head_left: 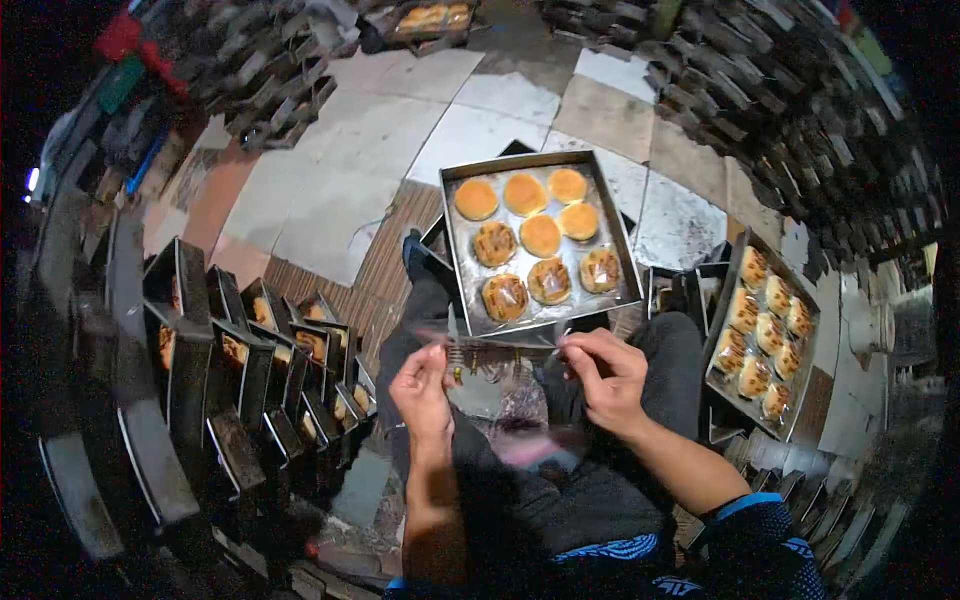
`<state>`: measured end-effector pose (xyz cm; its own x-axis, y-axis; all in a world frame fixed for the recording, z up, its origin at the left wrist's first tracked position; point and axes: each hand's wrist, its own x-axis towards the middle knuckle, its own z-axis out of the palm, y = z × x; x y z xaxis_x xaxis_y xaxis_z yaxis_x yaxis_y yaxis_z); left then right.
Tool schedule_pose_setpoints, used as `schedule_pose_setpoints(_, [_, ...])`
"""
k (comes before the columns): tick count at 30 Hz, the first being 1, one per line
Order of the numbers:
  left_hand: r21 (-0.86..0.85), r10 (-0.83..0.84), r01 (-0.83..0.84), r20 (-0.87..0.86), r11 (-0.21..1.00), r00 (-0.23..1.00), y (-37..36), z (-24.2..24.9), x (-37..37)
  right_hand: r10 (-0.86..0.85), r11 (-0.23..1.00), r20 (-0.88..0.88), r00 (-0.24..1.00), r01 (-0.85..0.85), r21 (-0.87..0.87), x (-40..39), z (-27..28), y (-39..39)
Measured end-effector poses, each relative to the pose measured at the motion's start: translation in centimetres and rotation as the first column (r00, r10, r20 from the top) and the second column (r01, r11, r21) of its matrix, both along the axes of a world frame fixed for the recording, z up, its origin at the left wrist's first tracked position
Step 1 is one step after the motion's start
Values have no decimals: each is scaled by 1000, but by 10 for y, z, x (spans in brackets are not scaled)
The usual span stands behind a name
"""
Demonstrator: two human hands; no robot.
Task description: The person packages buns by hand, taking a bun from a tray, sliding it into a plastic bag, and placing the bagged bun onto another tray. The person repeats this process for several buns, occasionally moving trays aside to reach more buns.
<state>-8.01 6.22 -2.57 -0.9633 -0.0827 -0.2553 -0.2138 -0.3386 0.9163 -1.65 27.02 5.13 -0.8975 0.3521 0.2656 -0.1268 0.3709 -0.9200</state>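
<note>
In front of me a square metal tray holds several round buns. Those at the back have plain golden tops, such as this bun; the ones along the front and left have dark brown patches and a plastic-like shine, such as this patched bun. Just short of the tray's near edge, my left hand and my right hand are both closed in a pinch. Between them stretches what looks like a thin clear plastic sheet, blurred and hard to see. Both hands are apart from the buns.
To my right a tilted tray holds several brown-patched buns. On my left stand stacks of metal trays with buns inside. More stacked trays line the far right. Flattened cardboard covers the floor, and another tray of buns sits far back.
</note>
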Motion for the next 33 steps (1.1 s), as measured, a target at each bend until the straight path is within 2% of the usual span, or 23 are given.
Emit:
schedule_pose_setpoints(3, [-74,218,-218,-16,973,976,-22,-10,-28,186,973,-60,981,-175,148,-71,-15,13])
schedule_pose_setpoints(5, [90,272,-262,-129,961,954,-42,-31,-38,195,980,230,953,-183,-76,-145,-70,33])
schedule_pose_setpoints(6, [73,298,-291,-131,954,945,-41,-33,-42,175,980,304,936,-197,41,-188,-95,37])
schedule_pose_setpoints(7, [-383,232,-283,-174,879,957,-37,-19,-47,251,931,494,833,-346,112,-230,-123,44])
schedule_pose_setpoints(8, [-758,141,-226,-177,612,974,-33,-10,-53,95,823,437,894,-318,471,-261,-174,49])
schedule_pose_setpoints(9, [-773,146,-214,-157,597,977,-36,-22,-51,114,770,455,883,-368,521,-301,-227,63])
schedule_pose_setpoints(10, [-357,295,-291,-45,888,955,-41,-37,-45,177,733,523,834,-466,496,-344,-261,72])
schedule_pose_setpoints(11, [149,374,-390,124,909,919,-43,-43,-45,120,750,349,930,-315,582,-374,-285,72])
schedule_pose_setpoints(13, [162,378,-388,90,907,921,-35,-39,-52,-4,771,546,838,-346,535,-436,-316,81])
schedule_pose_setpoints(14, [197,369,-371,49,907,928,-30,-31,-57,9,768,489,872,-319,556,-451,-321,82])
schedule_pose_setpoints(16, [232,367,-362,24,903,930,-37,-38,-57,-1,747,793,609,-526,406,-471,-299,72])
schedule_pose_setpoints(18, [621,19,-51,58,782,998,-55,-62,-49,60,606,813,579,-668,432,-460,-273,62])
schedule_pose_setpoints(19, [629,30,-56,52,775,998,-45,-49,-55,195,548,718,668,-681,485,-444,-273,63])
schedule_pose_setpoints(20, [345,152,-186,124,920,981,-32,-34,-59,333,494,603,725,-679,543,-421,-271,65])
schedule_pose_setpoints(21, [21,286,-292,156,956,945,-23,-21,-64,327,614,531,782,-603,510,-399,-273,71])
schedule_pose_setpoints(22, [36,285,-293,143,956,948,-24,-17,-68,306,724,451,838,-513,462,-379,-267,77])
schedule_pose_setpoints(24, [375,46,-74,84,924,995,-28,-6,-74,124,980,508,852,-186,72,-335,-229,79])
schedule_pose_setpoints(25, [-509,50,-126,-162,852,986,-18,-17,-68,235,925,507,829,-31,-377,-309,-191,81])
schedule_pose_setpoints(26, [-495,40,-128,-183,860,982,-15,-12,-69,338,659,450,827,134,-741,-278,-149,82])
schedule_pose_setpoints(28, [-152,232,-222,49,963,972,-15,0,-74,325,437,265,908,104,-893,-201,-108,95])
schedule_pose_setpoints(30, [-220,248,-232,46,947,968,-17,4,-68,681,383,150,717,-174,-907,-137,-77,113])
schedule_pose_setpoints(32, [-254,216,-210,-2,944,976,-9,4,-53,544,694,324,774,-198,-692,-78,-52,69])
schedule_pose_setpoints(33, [-389,108,-132,-85,912,991,-3,8,-41,575,695,331,748,-233,-680,-59,-28,47])
